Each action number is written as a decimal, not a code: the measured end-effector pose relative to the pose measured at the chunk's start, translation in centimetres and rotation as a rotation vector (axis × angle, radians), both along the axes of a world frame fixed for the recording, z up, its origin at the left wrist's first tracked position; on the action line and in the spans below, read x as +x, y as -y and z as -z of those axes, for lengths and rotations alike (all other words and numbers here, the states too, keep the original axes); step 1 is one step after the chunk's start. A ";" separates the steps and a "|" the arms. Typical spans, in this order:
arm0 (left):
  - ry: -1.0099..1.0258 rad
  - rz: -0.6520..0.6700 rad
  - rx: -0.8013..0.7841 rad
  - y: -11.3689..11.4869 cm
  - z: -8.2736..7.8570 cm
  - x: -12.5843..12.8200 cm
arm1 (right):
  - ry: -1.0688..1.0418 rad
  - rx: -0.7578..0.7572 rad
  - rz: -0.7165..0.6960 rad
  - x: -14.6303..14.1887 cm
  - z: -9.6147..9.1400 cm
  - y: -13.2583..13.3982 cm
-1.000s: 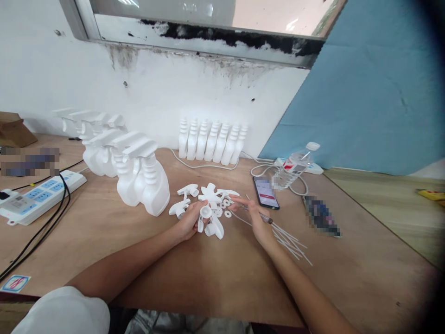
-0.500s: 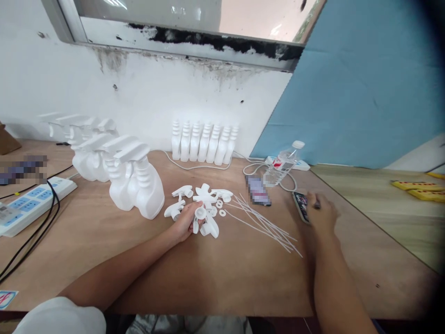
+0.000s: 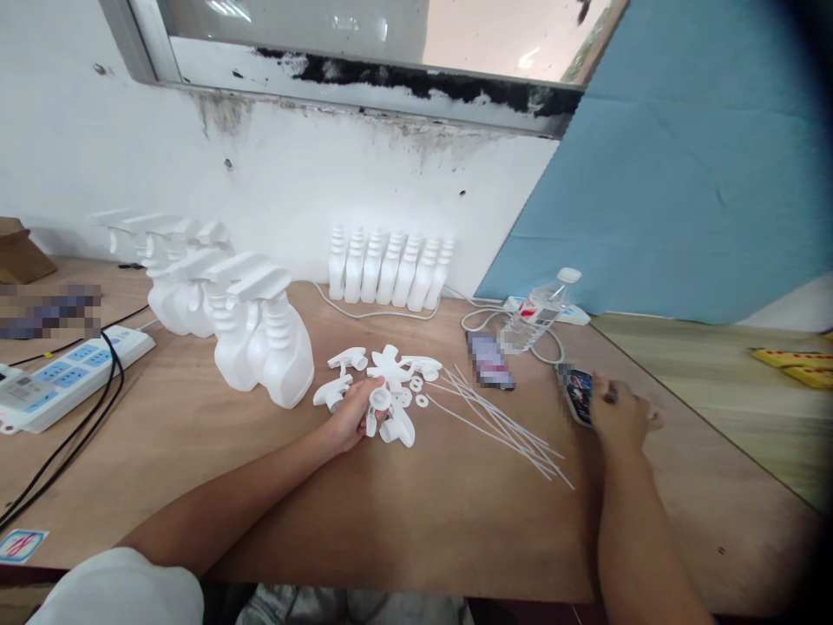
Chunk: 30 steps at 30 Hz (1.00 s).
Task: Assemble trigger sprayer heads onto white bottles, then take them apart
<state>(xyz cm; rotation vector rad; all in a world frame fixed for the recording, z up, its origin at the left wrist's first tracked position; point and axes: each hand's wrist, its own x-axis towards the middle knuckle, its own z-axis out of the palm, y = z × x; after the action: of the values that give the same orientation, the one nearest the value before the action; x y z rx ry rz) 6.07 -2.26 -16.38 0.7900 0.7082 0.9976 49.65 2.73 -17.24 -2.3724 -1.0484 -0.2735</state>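
My left hand (image 3: pixel 351 417) is closed around a white spray trigger head (image 3: pixel 376 404) at the near edge of a pile of loose trigger heads (image 3: pixel 390 373) and small white rings (image 3: pixel 422 401). Thin white dip tubes (image 3: pixel 504 425) lie fanned out to the right of the pile. Further right, my right hand (image 3: pixel 621 418) rests with curled fingers on the near end of a phone (image 3: pixel 576 391). A small dark thing shows between its fingers.
Assembled white spray bottles (image 3: pixel 260 338) stand at left, and headless bottles (image 3: pixel 387 269) line the wall. A second phone (image 3: pixel 491 360), a water bottle (image 3: pixel 537 312) and white cable lie behind the tubes. A power strip (image 3: pixel 65 373) with black cables sits far left on the wooden table (image 3: pixel 423 521).
My right hand has left the pile of parts and swung right to the phone, where it now rests. My left hand has kept hold of the trigger head.
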 end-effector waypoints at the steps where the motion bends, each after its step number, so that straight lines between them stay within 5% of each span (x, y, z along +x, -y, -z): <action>1: -0.001 0.003 0.000 0.0 0.0 0.0 | -0.008 -0.006 -0.011 0.0 0.0 0.0; 9: 0.005 0.011 -0.003 -0.1 0.2 -0.1 | -0.092 0.057 -0.157 -0.2 -0.3 0.1; 15: 0.002 0.012 0.007 -0.1 0.2 -0.1 | -0.176 -0.005 0.108 0.2 -0.9 1.0; 19: 0.005 0.019 -0.009 -0.2 0.3 0.0 | -0.216 -0.071 0.163 0.3 -1.1 1.2; 30: 0.008 0.023 -0.002 -0.1 0.2 -0.1 | 0.015 0.016 -0.092 0.8 -0.3 0.6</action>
<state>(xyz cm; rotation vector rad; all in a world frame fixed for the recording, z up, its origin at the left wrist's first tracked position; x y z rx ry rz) 6.01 -2.19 -16.55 0.7901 0.6913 0.9787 50.42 2.10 -16.91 -2.3033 -1.1546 -0.2653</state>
